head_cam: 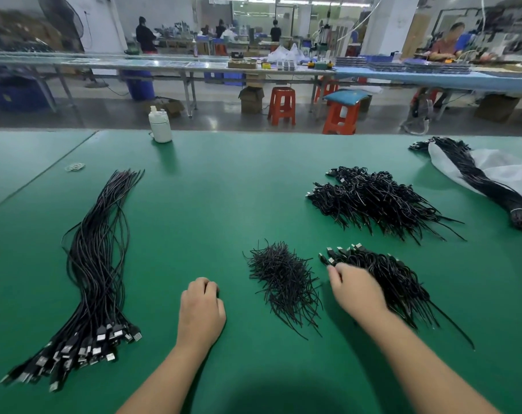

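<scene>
On the green table (pixel 212 204), my right hand (pixel 355 289) lies on the near left end of a pile of coiled black USB cables (pixel 397 276). Its fingertips curl down among the plugs, and blur hides whether they hold one. My left hand (pixel 201 306) rests on the mat as a fist with fingers curled under and nothing visible in it. Between the hands lies a heap of short black twist ties (pixel 283 276). A long bundle of straight USB cables (pixel 98 270) stretches along the left, plugs toward me.
A larger pile of coiled cables (pixel 376 198) lies farther right. A banded cable bundle (pixel 486 183) sits on a white bag (pixel 504 171) at the far right. A white bottle (pixel 160 127) stands at the far edge, rubber bands (pixel 74 167) to its left. Beyond are workbenches, red stools and people.
</scene>
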### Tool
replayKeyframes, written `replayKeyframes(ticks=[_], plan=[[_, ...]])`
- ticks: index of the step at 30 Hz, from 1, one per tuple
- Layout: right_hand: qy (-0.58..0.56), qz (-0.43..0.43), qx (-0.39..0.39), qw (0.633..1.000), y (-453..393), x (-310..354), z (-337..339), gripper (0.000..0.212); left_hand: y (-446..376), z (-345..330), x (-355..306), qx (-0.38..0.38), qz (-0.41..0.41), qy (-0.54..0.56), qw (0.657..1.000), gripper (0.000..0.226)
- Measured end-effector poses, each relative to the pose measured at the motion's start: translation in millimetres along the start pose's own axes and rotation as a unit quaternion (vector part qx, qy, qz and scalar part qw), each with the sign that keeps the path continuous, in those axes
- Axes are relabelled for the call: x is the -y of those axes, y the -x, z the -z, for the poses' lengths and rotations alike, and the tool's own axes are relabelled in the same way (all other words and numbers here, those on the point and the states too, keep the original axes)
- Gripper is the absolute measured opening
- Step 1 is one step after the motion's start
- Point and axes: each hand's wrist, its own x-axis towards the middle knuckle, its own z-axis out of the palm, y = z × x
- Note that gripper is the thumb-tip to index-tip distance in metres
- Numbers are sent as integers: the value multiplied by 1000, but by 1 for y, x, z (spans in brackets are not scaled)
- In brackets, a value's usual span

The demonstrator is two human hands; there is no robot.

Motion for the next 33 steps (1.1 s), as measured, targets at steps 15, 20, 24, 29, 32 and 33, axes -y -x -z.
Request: replayKeyframes(ticks=[15,20,24,29,32,33], plan=[[25,35,-119,992,55,-2,-75,32,8,19,60,75,90,-141,983,57],[29,39,-119,992,55,-3,-77,29,-6,61,119,181,198,-271,924,57],[26,40,-121,992,56,-3,-78,28,-21,83,130,198,191,-274,921,40],[25,41,-125,991,56,-4,-78,28,-34,92,124,212,204,-256,921,23],[25,41,-126,991,56,-3,-78,28,-41,92,123,175,201,-235,935,29],[26,43,-129,990,56,-3,-78,28,-44,93,122,159,196,-222,942,30]])
